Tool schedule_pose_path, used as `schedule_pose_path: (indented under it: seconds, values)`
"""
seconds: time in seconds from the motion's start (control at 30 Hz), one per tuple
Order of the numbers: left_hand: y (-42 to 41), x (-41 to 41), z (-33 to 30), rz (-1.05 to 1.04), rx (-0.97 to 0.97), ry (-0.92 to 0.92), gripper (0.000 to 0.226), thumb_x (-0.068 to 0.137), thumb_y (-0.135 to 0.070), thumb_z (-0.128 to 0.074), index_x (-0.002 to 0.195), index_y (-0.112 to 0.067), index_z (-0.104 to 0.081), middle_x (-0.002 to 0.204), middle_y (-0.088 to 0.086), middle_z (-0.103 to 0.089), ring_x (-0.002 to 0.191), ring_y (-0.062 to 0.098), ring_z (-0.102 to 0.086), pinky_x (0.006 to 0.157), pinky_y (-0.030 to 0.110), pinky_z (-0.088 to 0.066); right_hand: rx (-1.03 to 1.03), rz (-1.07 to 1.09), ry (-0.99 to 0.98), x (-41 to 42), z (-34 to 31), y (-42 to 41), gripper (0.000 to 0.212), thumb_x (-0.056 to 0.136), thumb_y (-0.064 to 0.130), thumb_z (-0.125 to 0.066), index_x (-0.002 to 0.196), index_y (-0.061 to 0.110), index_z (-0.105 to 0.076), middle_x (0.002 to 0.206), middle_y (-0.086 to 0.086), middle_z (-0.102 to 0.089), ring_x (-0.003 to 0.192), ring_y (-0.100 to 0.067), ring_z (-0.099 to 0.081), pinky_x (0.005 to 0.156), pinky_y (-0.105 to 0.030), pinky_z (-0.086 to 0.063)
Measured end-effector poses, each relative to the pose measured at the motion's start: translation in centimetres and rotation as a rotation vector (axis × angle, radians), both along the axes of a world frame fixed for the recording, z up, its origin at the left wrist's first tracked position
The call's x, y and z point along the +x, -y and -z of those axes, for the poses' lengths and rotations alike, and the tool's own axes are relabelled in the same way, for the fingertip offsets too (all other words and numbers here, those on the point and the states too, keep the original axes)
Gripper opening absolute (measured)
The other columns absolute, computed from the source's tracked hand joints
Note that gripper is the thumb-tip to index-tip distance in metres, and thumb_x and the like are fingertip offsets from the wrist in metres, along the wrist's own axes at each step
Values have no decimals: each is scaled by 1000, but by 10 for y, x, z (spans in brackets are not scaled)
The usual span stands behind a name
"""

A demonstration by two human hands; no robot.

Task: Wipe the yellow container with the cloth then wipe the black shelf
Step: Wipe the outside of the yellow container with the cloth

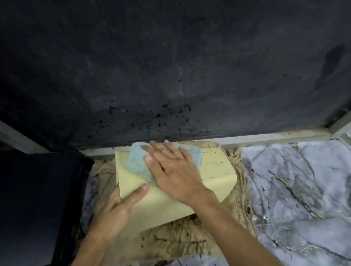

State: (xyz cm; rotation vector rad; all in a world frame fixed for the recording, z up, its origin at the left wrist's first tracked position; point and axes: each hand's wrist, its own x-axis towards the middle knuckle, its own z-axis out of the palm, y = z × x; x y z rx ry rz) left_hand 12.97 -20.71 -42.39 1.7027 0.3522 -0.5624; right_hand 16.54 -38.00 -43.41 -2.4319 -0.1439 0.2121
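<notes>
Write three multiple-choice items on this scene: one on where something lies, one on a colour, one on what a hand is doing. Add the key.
1. The yellow container rests on:
A. a beige rag
B. a wooden stool
C. the black shelf

2. The cloth under the right hand is:
A. red
B. light blue
C. black

3. The left hand:
A. hangs free
B. steadies the container's near edge
C. holds a bottle

Key: 1 A, the beige rag spreads beneath it on the marble floor. 2 B, blue shows past the fingers. 3 B, its thumb lies on the yellow surface.
</notes>
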Motion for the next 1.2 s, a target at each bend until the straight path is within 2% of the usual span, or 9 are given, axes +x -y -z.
schedule_pose_path:
  seconds: [0.2,0.37,0.53,0.67,0.77,0.9,0.97,1.07,1.2]
  values:
    - [1,2,3,-108,58,43,22,87,-55,-73,103,-41,-76,103,-16,-82,104,12,-75,103,45,-56,-124,296,-69,-20,39,61,59,98,64,-14,155,46,-15,166,17,-13,153,-6,-1,123,-38,4]
    - [3,0,5,-35,73,101,31,95,-40,-69,122,-26,-71,98,-19,-83,83,-9,-77,78,23,-56,-169,357,-136,-25,37,50,60,100,60,-10,156,42,-6,166,18,-1,153,-10,8,122,-42,10]
    - [6,0,-3,83,129,151,37,94,-41,-69,129,-29,-70,118,-11,-80,110,5,-73,98,34,-55,-100,-4,1,-6,-6,-25,54,104,50,-10,157,41,-5,166,18,-2,153,-10,11,121,-42,12]
    - [3,1,-5,96,134,151,22,94,-34,-72,115,-29,-75,108,-14,-82,105,7,-75,88,28,-56,-8,-181,44,-7,-8,-12,50,104,53,-17,153,51,-7,164,26,-2,151,-1,11,119,-32,15]
    - [0,-1,-3,72,101,130,25,97,-23,-68,122,-21,-74,109,-10,-83,102,8,-78,81,20,-60,-46,-58,-4,-17,18,35,52,101,60,-17,152,54,-8,165,24,-4,151,-1,8,122,-36,10]
    - [1,-4,-3,38,73,96,28,96,-29,-68,123,-23,-71,106,-20,-81,95,-5,-76,80,17,-55,-40,333,-44,-37,50,97,57,95,64,-16,149,53,-25,162,21,-22,152,-5,-7,124,-44,-7]
    - [3,-6,-1,36,84,92,28,96,-29,-68,123,-23,-71,107,-19,-81,93,-7,-75,81,17,-54,-91,392,-79,-41,52,94,63,91,65,-9,151,51,-21,163,24,-16,153,-6,-2,124,-45,0]
    - [4,-7,0,21,70,74,28,94,-29,-70,121,-22,-71,109,-9,-83,95,-1,-77,85,24,-57,-175,258,-79,-29,35,49,58,97,58,-4,155,47,-6,165,21,-3,152,-8,11,122,-43,12]
    - [3,-7,-1,54,89,119,27,97,-26,-66,123,-24,-72,110,-6,-84,100,11,-79,87,32,-59,-131,-26,10,-13,5,-13,52,104,51,-9,155,45,-3,165,20,-2,153,-9,12,121,-44,14]
